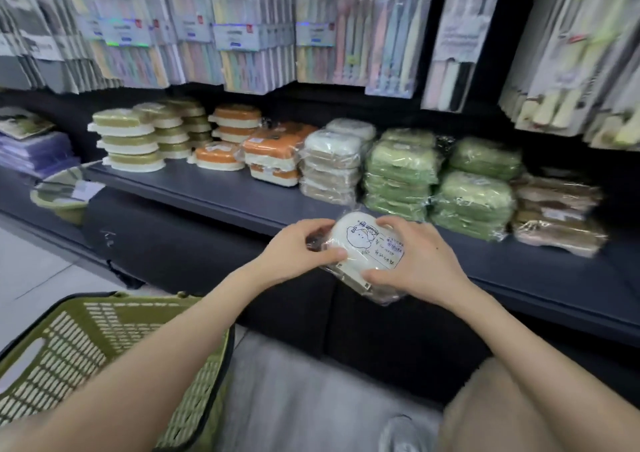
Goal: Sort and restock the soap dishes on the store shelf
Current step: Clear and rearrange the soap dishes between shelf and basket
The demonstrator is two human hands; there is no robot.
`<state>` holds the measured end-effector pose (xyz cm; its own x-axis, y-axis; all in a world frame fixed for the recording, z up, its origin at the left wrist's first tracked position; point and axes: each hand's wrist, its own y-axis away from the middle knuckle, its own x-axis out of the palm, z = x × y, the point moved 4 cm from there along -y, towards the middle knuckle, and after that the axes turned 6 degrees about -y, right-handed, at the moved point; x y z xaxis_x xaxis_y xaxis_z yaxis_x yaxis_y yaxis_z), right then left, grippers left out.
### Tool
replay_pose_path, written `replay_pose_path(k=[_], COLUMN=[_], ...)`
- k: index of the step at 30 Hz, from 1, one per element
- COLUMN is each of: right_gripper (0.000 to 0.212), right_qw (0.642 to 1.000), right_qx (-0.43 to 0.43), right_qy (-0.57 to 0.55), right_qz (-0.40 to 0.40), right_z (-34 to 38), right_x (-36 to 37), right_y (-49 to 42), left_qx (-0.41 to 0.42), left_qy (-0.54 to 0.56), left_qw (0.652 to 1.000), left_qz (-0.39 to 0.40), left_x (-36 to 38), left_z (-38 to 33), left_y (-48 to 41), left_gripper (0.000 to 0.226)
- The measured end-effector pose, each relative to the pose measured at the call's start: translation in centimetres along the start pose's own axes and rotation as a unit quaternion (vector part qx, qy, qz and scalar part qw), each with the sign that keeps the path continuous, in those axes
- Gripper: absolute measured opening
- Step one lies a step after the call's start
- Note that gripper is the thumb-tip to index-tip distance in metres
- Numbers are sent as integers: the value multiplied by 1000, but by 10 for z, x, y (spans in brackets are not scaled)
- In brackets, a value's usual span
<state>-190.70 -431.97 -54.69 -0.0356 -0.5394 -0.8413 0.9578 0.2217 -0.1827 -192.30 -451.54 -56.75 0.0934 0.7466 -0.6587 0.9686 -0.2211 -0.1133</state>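
Right now your left hand (pixel 298 247) and right hand (pixel 422 261) both hold 1 white soap dish (pixel 360 243) in clear wrap. Each grip is curled closed around one end, and the dish sits at the front edge of the dark shelf (pixel 207 188), below the stacked green soap dishes (pixel 401 174). A green basket (pixel 86 340) sits beside your left arm.

You have bare shelf (pixel 194 188) along its front edge, centre-left of the frame. Stacks of dishes (pixel 401 174) fill its back, hanging packs (pixel 242 36) crowd the top, and a basket (pixel 86 340) fills the lower left. The wrapped dish (pixel 360 243) gripped by your left hand (pixel 298 247) and right hand (pixel 422 261) sits at centre.
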Motion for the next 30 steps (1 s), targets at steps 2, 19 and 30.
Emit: replay_pose_path(k=[2,19,30], right_gripper=[84,65,46], right_qw=[1000,991,998], right_qx=[12,21,-9], right_qy=[-7,-100,58], right_qz=[-6,85,-12], right_z=[-17,-61,-58], right_x=[-14,20,29], right_y=[4,-97,-72], left_qx=[10,27,-7], left_qy=[-26,-333,-354], left_qw=[1000,942,933], left_qz=[7,21,-68], left_x=[15,47,-22], left_z=[-15,11,70], left_y=[-12,-93,-105], left_gripper=[59,103,83])
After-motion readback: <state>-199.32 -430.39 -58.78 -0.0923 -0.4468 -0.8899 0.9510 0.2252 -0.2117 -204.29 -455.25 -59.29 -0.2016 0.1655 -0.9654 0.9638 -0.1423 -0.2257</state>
